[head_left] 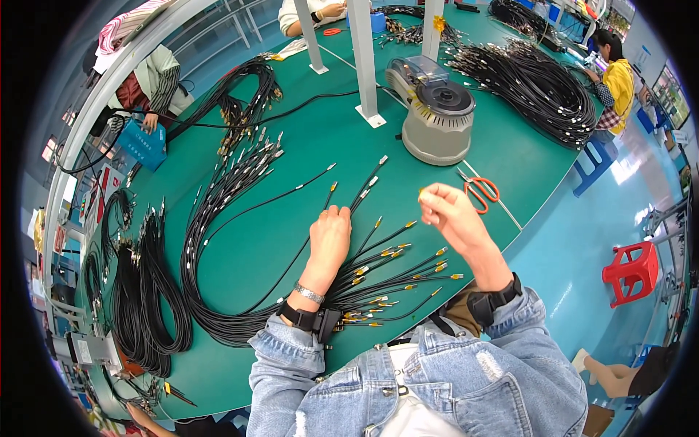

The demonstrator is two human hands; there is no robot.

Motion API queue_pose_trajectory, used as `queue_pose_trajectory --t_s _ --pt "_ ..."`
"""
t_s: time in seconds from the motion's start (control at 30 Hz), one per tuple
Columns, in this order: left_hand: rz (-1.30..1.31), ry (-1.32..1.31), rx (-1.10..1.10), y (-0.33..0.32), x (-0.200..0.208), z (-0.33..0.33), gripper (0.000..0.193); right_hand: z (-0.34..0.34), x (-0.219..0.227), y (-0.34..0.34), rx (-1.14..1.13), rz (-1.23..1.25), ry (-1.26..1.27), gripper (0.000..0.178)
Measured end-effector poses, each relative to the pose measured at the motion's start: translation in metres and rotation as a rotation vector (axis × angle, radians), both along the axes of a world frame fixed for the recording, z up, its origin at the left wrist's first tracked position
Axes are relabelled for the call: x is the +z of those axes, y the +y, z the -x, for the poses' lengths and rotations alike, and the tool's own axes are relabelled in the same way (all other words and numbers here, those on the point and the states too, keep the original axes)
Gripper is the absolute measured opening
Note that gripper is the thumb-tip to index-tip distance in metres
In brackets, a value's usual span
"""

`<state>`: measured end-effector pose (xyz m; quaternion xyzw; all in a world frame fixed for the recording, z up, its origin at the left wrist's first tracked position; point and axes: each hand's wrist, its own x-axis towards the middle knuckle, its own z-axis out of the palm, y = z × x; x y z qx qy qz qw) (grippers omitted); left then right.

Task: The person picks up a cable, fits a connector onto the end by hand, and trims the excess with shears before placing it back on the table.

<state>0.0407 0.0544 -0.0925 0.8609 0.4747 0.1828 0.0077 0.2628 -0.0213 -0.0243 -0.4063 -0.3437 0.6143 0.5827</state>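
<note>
My left hand (330,239) is closed over black cables (362,191) on the green table, their metal-tipped ends sticking out beyond my fingers. Raised above the table, my right hand (453,213) pinches a small piece of yellow tape (421,192) between thumb and fingertips. Under and beside my left wrist fans a bundle of cable ends (393,271), many wrapped in yellow near the tips. The same bundle curves away left as a long black loop (191,255), with white-marked ends at its far side.
A grey round tape dispenser (438,120) stands beyond my right hand, with orange-handled scissors (482,193) nearer. More cable coils lie left (145,306) and far right (539,95). White posts (366,65) rise from the table. Co-workers sit around it; a red stool (630,273) stands right.
</note>
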Motion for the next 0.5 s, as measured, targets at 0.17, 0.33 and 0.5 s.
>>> queue_pose_trajectory --t_s 0.17,0.33,0.5 --pt "-0.12 0.117 0.013 0.0 -0.005 -0.005 0.011 0.002 -0.015 -0.018 -0.003 0.05 0.01 0.011" --pt "-0.091 0.112 -0.047 -0.015 -0.009 -0.008 0.01 0.004 -0.02 -0.031 0.018 0.067 0.058 0.011" --pt "-0.129 -0.023 -0.02 -0.012 -0.011 -0.009 0.014 0.002 -0.026 -0.035 0.017 0.079 0.086 0.011"
